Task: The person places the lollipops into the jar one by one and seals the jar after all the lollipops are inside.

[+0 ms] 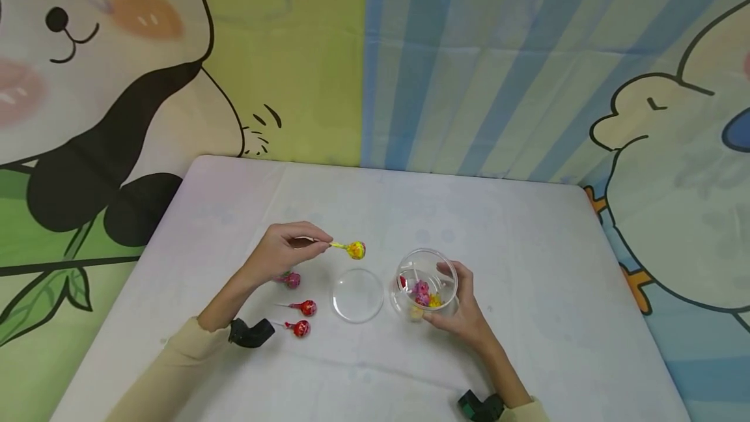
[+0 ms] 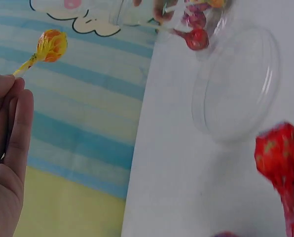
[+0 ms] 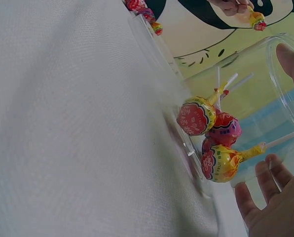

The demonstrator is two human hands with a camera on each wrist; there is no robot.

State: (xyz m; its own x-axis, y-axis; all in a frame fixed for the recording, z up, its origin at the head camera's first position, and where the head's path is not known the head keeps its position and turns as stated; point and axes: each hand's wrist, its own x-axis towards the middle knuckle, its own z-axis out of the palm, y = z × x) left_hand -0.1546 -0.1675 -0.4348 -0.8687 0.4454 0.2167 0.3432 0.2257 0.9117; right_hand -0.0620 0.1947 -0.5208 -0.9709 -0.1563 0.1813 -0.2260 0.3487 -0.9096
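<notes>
My left hand [image 1: 288, 249] pinches a yellow lollipop [image 1: 355, 251] by its stick, candy end pointing right, above the table. To the right, my right hand [image 1: 463, 308] grips a clear plastic jar [image 1: 426, 259] by its side, with thumb and fingers spread round the wall. Its mouth is uncovered. Inside lie several wrapped lollipops; a yellow one [image 3: 196, 116] and a pink one [image 3: 225, 129] show in the right wrist view. Between the hands a round clear lid [image 1: 358, 296] lies flat on the table.
Left of the lid, a pink lollipop [image 1: 291, 280] and two red lollipops, one [image 1: 307, 308] above the other [image 1: 301, 328], lie on the white-covered table [image 1: 527, 246]. A printed cartoon cloth [image 1: 316, 70] hangs behind the table's far edge.
</notes>
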